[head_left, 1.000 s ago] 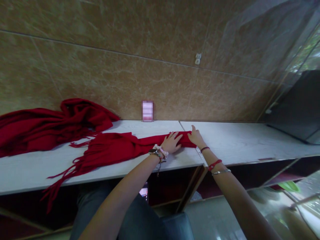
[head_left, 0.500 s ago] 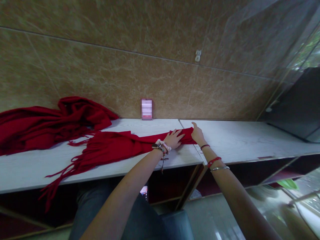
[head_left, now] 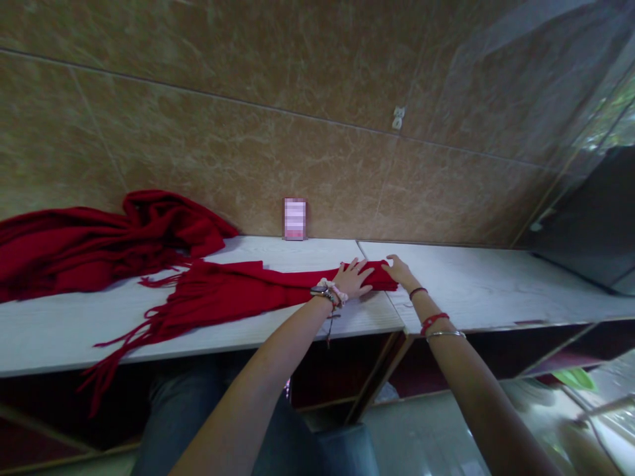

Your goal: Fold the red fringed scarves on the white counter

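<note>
A fringed red scarf (head_left: 228,291) lies lengthwise on a white wood-grain top (head_left: 461,284). Its right part is narrow and folded in layers, while the left end spreads out, tassels hanging over the front edge. My left hand (head_left: 353,280) rests flat on the narrow part with fingers spread. At the folded right end is my right hand (head_left: 398,272), fingers bent and apart, touching the cloth at the far corner; I see no firm grip. A second red scarf (head_left: 99,248) lies loosely bunched at the left, against the wall.
Propped against the brown tiled wall (head_left: 223,152) is a small pinkish card or screen, blurred out (head_left: 295,219). A dark box-like object (head_left: 590,218) stands at the far right. Open shelf compartments lie below the top, near my legs (head_left: 183,410). A green basin (head_left: 575,378) shows at lower right.
My right hand's raised finger has come down and bent over the scarf's folded end. My left hand has shifted slightly right along the scarf. The bunched scarf stays put.
</note>
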`<state>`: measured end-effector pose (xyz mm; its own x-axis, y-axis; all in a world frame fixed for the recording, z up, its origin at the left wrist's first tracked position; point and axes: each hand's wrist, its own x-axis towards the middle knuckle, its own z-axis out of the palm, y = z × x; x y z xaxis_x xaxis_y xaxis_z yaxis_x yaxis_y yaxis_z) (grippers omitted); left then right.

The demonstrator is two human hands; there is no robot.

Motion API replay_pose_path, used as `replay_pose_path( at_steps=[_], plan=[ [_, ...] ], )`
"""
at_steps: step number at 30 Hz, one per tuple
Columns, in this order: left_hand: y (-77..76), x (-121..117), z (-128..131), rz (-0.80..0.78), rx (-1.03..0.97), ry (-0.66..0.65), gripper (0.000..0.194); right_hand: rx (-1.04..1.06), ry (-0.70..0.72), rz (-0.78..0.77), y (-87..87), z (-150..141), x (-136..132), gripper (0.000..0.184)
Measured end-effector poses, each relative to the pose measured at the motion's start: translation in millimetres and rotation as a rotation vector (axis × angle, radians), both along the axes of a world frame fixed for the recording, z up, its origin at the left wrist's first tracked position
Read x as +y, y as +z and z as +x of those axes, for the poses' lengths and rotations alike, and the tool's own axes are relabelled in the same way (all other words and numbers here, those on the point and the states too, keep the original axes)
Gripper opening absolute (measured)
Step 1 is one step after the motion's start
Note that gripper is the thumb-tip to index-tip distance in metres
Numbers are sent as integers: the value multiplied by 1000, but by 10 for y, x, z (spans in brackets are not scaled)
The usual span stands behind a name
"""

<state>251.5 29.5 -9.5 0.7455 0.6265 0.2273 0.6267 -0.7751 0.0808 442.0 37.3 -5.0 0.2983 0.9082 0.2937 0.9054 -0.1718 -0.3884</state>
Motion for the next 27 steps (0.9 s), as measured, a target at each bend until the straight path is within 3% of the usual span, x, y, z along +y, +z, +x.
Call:
replay_pose_path(
  at_steps=[4, 11, 16, 20, 27],
  plan=[
    [-57, 33, 90, -53, 38, 7, 56, 64, 29, 13, 22, 11, 30, 41],
    [-173, 81, 84, -126, 51, 28, 56, -110, -44, 101, -208, -28, -23, 46],
    [-148, 39, 53, -115, 18, 23, 55, -27, -104, 32, -105, 31, 45, 36],
    [-125, 49, -101, -105, 15, 14, 52, -6, -42, -23, -43, -75, 99, 33],
    [-231, 116, -596, -33, -19, 36, 51, -53, 114, 59, 7, -633, 168, 45]
  ],
)
